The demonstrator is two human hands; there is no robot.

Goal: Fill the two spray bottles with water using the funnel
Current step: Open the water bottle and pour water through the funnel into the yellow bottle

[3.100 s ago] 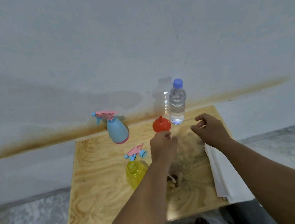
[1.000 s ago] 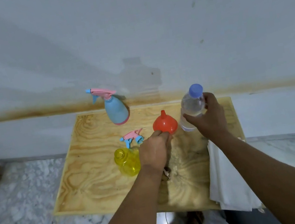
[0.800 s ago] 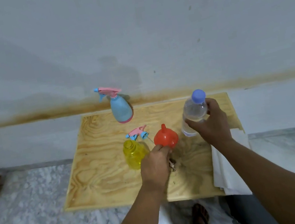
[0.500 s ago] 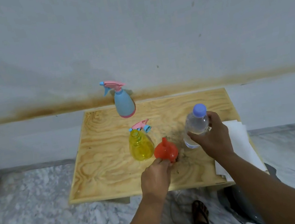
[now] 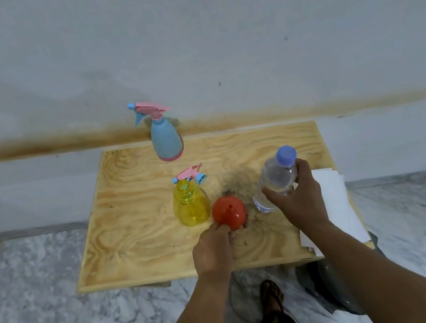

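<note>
Yellow spray bottle [image 5: 192, 207] upright, uncapped; red funnel [image 5: 229, 212] inverted beside it; blue spray bottle [image 5: 166, 139] capped behind.

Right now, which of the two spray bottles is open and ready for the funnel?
The yellow spray bottle: its neck is bare, and its trigger head lies on the table behind it. The blue spray bottle by the wall has its head on.

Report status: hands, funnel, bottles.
Left hand pinches red funnel, spout up. Right hand grips capped water bottle. Yellow spray bottle open; blue spray bottle still capped.
</note>
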